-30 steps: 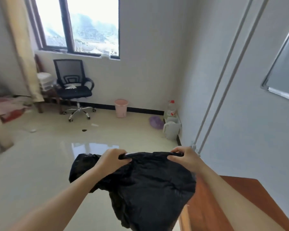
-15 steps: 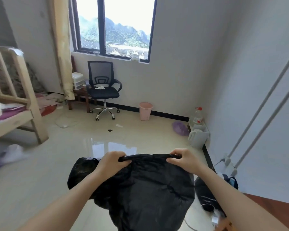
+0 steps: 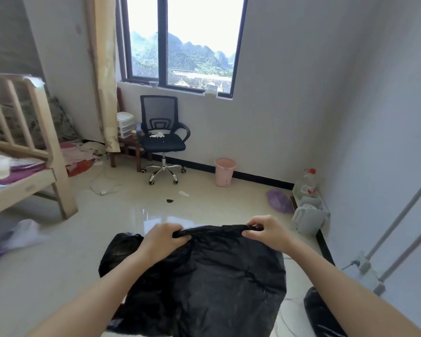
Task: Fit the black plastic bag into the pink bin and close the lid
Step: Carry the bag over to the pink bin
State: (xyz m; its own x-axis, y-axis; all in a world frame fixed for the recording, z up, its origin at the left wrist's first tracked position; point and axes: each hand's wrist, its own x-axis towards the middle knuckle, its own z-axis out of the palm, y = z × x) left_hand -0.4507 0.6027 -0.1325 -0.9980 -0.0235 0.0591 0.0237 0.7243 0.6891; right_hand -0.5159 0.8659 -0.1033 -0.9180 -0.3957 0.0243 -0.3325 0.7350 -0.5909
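Note:
A black plastic bag (image 3: pixel 219 283) hangs in front of me, held up by its top edge. My left hand (image 3: pixel 162 238) pinches the edge on the left and my right hand (image 3: pixel 265 229) pinches it on the right, stretching it between them. The pink bin (image 3: pixel 224 171) stands open on the floor against the far wall, below the window and right of the office chair. No lid shows on or beside it.
A black office chair (image 3: pixel 163 139) stands under the window. A wooden bed frame (image 3: pixel 34 147) fills the left side. A purple bag (image 3: pixel 278 201), a white jug (image 3: pixel 310 216) and a bottle (image 3: pixel 306 183) sit along the right wall. A cable (image 3: pixel 102 188) lies on the floor.
The view has swung left, bringing the bed into sight and shifting the bin toward the middle. Both hands keep the same grip on the bag's top edge.

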